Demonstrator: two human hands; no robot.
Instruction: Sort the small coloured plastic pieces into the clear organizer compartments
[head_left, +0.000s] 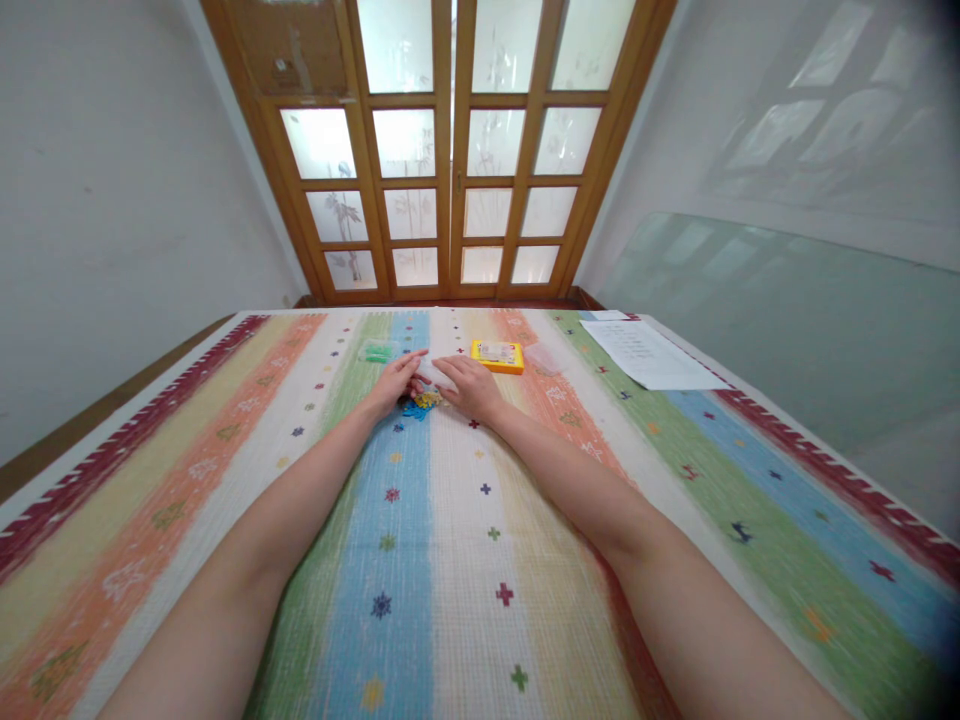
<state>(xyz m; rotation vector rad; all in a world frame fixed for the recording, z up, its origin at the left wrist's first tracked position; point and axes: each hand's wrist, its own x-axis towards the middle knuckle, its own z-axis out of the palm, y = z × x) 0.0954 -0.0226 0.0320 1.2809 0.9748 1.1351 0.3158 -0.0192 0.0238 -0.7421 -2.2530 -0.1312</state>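
Both my arms reach forward over a striped, many-coloured cloth. My left hand and my right hand meet on a small clear plastic bag, fingers pinched on its two ends. Just below the bag lies a little heap of small blue and yellow pieces, touching both hands. A yellow box rests right behind my right hand. A small bag of green pieces lies behind my left hand.
Another clear bag sits right of the yellow box. A white printed sheet lies at the far right of the cloth. Wooden glazed doors stand beyond; a glass pane leans on the right wall.
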